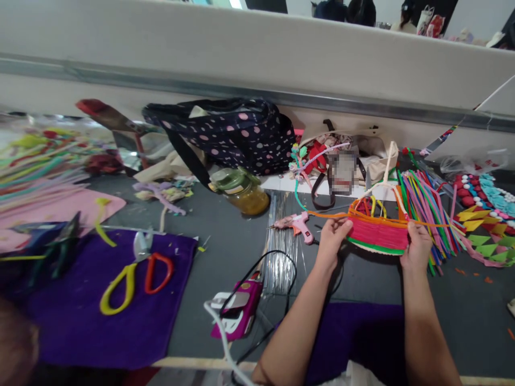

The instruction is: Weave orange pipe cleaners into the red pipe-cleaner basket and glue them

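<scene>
Between my hands is a small basket (378,234) wound in bright pink pipe cleaners, with a green and white lower edge. A white handle (385,174) rises over it. Orange pipe cleaners (428,224) run along its rim, and their ends stick out past both sides. My left hand (335,236) grips the left side, thumb on the front near the rim. On the right side, my right hand (416,246) is closed the same way. The fingers behind the basket are hidden. Just left of my left hand lies a pink glue gun (295,222).
Red-and-yellow-handled scissors (139,268) and pliers (60,252) lie on purple cloth (88,327). A magenta power strip (239,305) with cables, clear glue sticks (281,262) and a jar (241,193) are nearer. Coloured pipe cleaners (430,214), a dotted bag (241,134) and a person's blurred part (16,343) surround.
</scene>
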The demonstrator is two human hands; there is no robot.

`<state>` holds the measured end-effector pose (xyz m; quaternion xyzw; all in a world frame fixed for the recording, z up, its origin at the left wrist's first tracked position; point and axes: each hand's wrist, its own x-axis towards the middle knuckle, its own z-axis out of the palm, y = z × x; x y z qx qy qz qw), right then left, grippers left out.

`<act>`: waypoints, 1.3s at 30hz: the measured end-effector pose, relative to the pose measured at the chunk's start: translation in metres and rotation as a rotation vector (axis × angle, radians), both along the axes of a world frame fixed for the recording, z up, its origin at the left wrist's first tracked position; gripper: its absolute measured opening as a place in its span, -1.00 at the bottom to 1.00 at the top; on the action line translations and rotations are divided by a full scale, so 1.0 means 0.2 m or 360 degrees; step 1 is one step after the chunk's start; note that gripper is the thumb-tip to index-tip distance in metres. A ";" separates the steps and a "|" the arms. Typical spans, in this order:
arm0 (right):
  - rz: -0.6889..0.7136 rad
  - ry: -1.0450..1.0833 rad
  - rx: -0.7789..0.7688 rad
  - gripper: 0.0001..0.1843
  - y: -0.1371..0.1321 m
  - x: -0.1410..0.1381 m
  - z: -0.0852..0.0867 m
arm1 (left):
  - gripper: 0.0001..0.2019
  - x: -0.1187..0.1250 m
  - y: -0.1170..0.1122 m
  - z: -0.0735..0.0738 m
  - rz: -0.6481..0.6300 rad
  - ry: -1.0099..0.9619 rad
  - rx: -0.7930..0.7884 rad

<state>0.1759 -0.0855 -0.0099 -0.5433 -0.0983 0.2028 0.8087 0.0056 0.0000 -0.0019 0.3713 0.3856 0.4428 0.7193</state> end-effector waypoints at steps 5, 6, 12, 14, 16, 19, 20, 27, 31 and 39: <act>0.0043 -0.0147 -0.0030 -0.70 0.01 -0.07 0.00 | -0.60 0.02 -0.01 0.01 -0.0232 -0.0354 -0.0536; 0.0046 -0.0186 -0.0042 -0.71 0.01 -0.08 0.00 | -0.61 0.02 -0.01 0.01 -0.0215 -0.0369 -0.0582; 0.0076 -0.0327 -0.0094 -0.75 0.01 -0.11 -0.02 | -0.71 0.01 0.00 0.01 -0.0139 -0.0401 -0.0687; 0.0076 -0.0335 -0.0102 -0.74 0.01 -0.10 -0.02 | -0.73 0.00 0.01 0.01 -0.0148 -0.0416 -0.0706; 0.0075 -0.0335 -0.0110 -0.73 0.01 -0.10 -0.03 | -0.74 0.00 0.01 0.01 -0.0143 -0.0415 -0.0726; 0.0084 -0.0332 -0.0118 -0.72 0.01 -0.10 -0.03 | -0.74 0.00 0.01 0.01 -0.0149 -0.0371 -0.0749; 0.0089 -0.0332 -0.0123 -0.71 0.01 -0.10 -0.03 | -0.73 0.00 0.01 0.00 -0.0150 -0.0354 -0.0751; 0.0094 -0.0319 -0.0152 -0.69 0.01 -0.11 -0.02 | -0.66 0.00 0.01 -0.02 -0.0139 -0.0372 -0.0683; 0.0109 -0.0241 -0.0089 -0.72 0.01 -0.11 -0.01 | -0.65 0.00 0.01 -0.01 -0.0167 -0.0438 -0.0667; 0.0141 -0.0147 -0.0056 -0.72 0.02 -0.11 0.00 | -0.69 0.00 0.01 -0.02 -0.0081 -0.0591 -0.0729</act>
